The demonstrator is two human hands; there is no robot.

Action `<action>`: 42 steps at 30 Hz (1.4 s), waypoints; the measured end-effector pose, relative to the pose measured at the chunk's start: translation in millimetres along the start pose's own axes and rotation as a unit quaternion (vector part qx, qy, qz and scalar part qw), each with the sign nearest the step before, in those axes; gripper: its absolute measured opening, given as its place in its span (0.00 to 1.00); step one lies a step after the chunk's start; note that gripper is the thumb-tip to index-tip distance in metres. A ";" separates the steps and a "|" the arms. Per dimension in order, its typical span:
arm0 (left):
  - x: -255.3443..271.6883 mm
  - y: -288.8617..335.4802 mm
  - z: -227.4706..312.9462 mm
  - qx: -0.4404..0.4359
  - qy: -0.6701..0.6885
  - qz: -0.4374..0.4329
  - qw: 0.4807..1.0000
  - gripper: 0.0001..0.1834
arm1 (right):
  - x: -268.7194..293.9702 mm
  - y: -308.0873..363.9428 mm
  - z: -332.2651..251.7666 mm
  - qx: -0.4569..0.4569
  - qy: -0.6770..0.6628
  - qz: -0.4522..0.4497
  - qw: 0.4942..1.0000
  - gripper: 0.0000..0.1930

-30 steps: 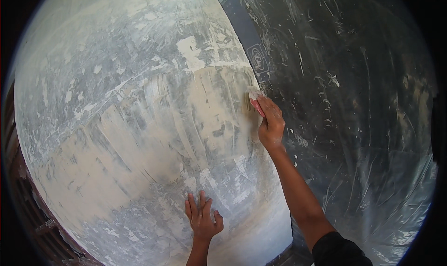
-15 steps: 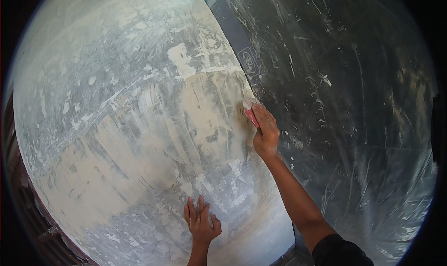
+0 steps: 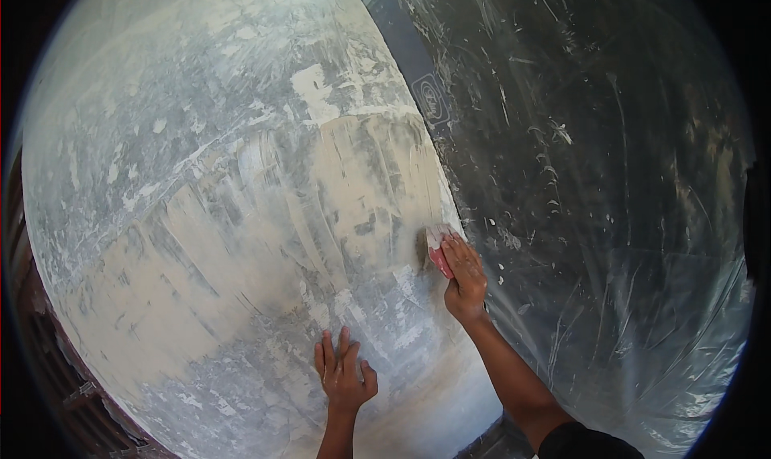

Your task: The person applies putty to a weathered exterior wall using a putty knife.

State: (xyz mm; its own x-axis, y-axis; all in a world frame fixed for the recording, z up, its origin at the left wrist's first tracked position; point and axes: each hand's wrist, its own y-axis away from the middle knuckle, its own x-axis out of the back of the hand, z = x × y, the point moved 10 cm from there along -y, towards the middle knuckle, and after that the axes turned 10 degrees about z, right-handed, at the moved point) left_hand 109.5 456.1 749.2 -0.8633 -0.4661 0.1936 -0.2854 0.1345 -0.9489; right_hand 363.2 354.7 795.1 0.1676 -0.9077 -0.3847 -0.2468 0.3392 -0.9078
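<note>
A wall (image 3: 201,242) coated with patchy cream and grey filler fills the left and middle of the head view. My right hand (image 3: 467,281) grips a red sanding pad (image 3: 438,257) caked with white dust, pressed against the wall close to its right edge. Fingers of that hand lie over the pad and hide part of it. Lower down and to the left, my left hand (image 3: 347,380) rests with spread fingers on the grey part of the wall, holding nothing.
Dark plastic sheeting (image 3: 594,194), streaked and spotted with white, hangs along the wall's right edge. At the lower left are dark reddish-brown slats (image 3: 88,411). A strip of dark floor (image 3: 486,441) shows below the wall's right corner.
My right hand has moved down along the wall's right edge with the sanding pad. My left hand stays on about the same spot of the wall.
</note>
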 end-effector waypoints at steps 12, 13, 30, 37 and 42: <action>1.5 -0.3 0.9 -0.002 -0.004 -0.002 1.000 0.17 | -19.6 70.1 -20.4 -0.027 0.011 -0.035 0.999 0.34; 0.8 -1.2 -0.4 -0.002 -0.007 -0.001 1.000 0.17 | -17.7 64.1 -21.8 -0.026 0.009 -0.035 0.999 0.34; 0.1 2.0 -1.8 -0.001 -0.011 0.001 1.000 0.16 | 6.3 6.2 -25.6 -0.013 -0.026 0.075 0.997 0.34; -4.4 0.8 2.0 -0.005 -0.012 -0.005 1.000 0.16 | -39.3 -11.1 48.0 -0.068 0.014 0.058 0.996 0.34; -0.5 0.6 -0.9 -0.005 -0.014 0.002 1.000 0.16 | -10.9 53.7 26.4 -0.093 -0.035 0.034 0.994 0.34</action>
State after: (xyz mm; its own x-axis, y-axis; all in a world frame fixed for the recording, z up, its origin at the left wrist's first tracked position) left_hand 109.3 457.2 748.7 -0.8521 -0.4905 0.1826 -0.2866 0.1453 -0.9470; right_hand 373.3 389.3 746.1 0.2082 -0.8631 -0.4601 -0.4312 0.3413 -0.8352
